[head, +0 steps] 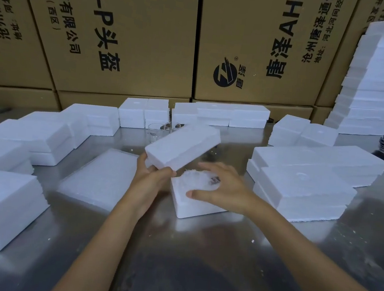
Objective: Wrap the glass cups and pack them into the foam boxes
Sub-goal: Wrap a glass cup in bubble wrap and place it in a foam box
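Figure: closing a packed box. We judge the foam lid [181, 147], tilted above the open foam box [194, 205], to be light, stiff and crumbly, best held at its edges. Our left hand [151, 176] grasps the lid's near corner, just left of the box. In the box sits the wrapped cup [196, 180], fragile glass under soft wrap; our right hand [222, 187] cups over it with relaxed fingers, grasping nothing. Bare glass cups [155, 131] stand beyond the box.

An open foam box [194, 205] sits mid-surface [197, 264], a lid [181, 150] tilted above it; glass cups [164, 128] stand behind, perhaps three; foam stacks [305, 185] flank both sides.
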The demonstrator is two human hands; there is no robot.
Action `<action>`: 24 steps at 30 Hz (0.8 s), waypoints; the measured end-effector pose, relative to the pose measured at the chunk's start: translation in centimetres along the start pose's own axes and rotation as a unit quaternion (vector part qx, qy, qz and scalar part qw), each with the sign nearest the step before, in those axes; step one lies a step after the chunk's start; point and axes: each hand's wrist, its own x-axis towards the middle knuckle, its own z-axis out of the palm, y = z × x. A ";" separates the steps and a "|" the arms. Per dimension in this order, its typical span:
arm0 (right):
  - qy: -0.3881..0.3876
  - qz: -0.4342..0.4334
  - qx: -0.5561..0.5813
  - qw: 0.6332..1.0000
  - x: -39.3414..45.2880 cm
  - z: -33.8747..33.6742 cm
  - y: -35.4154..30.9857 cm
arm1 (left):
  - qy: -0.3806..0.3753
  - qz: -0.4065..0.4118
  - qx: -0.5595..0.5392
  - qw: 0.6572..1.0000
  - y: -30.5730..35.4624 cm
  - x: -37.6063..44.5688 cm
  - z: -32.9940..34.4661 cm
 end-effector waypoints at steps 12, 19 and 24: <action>0.216 0.003 0.172 0.961 -0.4 -4.6 1.3 | -0.127 -0.040 0.187 0.973 1.0 -1.8 0.6; 0.116 0.024 0.063 0.991 -0.1 -3.0 2.2 | -0.148 -0.069 0.186 0.969 1.3 -2.0 -0.4; 0.126 0.019 0.068 0.989 -0.6 -3.2 2.3 | -0.170 -0.087 0.185 0.964 1.8 -2.1 -0.7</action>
